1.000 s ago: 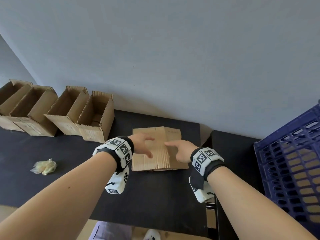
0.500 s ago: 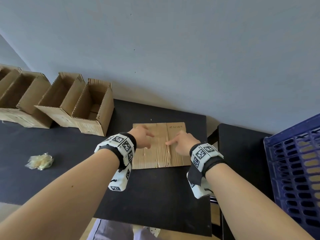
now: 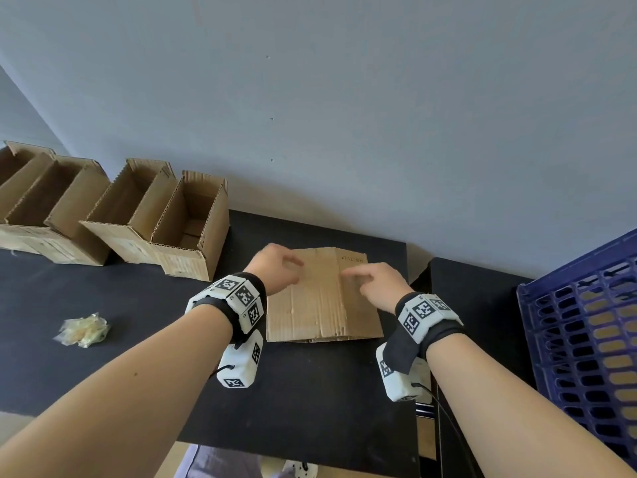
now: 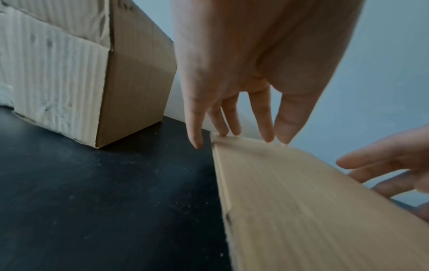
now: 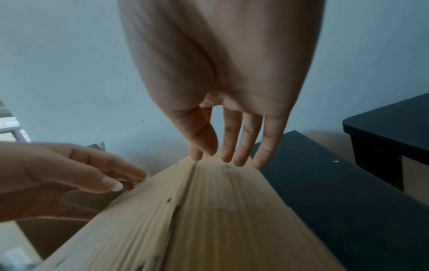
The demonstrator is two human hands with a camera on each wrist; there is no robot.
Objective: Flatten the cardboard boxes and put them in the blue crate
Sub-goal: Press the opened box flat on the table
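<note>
A flattened cardboard box (image 3: 320,305) lies on the black table (image 3: 310,391), right of centre. My left hand (image 3: 275,270) is at its far left corner, with straight fingertips (image 4: 269,135) touching the far edge of the cardboard (image 4: 301,210). My right hand (image 3: 372,284) hovers over the right half. In the right wrist view its straight fingers (image 5: 246,154) reach the far edge of the cardboard (image 5: 209,229). Neither hand grips anything. The blue crate (image 3: 579,322) stands at the right, and brown cardboard shows through its lattice wall.
Several open upright cardboard boxes (image 3: 193,225) stand in a row at the back left against the wall. A crumpled wad of clear plastic (image 3: 82,331) lies on the left of the table. A narrow gap separates this table from a second black surface (image 3: 482,305) beside the crate.
Both hands have moved from the middle of the flattened box toward its far edge. The cardboard still lies flat in the same place.
</note>
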